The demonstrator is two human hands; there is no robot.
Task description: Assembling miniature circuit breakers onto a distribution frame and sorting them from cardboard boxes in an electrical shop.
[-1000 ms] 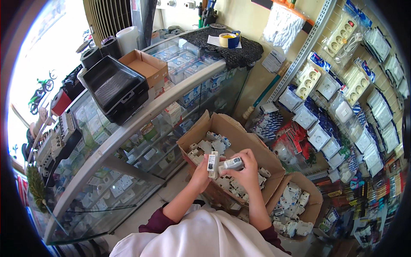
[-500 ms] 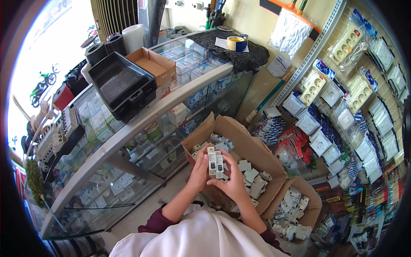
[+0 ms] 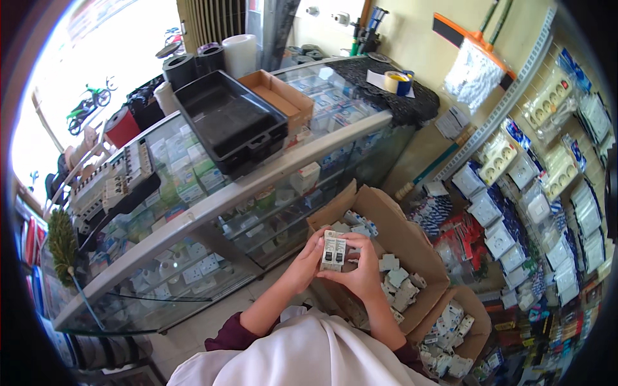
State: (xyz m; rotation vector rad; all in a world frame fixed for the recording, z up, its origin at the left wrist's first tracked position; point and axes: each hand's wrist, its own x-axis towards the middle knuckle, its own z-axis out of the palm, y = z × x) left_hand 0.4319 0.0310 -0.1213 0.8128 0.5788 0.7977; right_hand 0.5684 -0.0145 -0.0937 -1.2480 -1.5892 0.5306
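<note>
Both hands meet over the open brown cardboard box (image 3: 412, 244) of small white breakers. The left hand (image 3: 304, 262) and right hand (image 3: 362, 273) close on one white rectangular circuit breaker block (image 3: 333, 251), held between them with its long axis running twelve to six. Neither hand is nearer. At eleven o'clock, farther off, a black plastic tray (image 3: 228, 122) sits on the glass display table (image 3: 212, 202).

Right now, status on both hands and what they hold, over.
Left hand and right hand both gripping a white double circuit breaker, upright. Held above the open cardboard box of similar parts. Nothing blocking.
</note>
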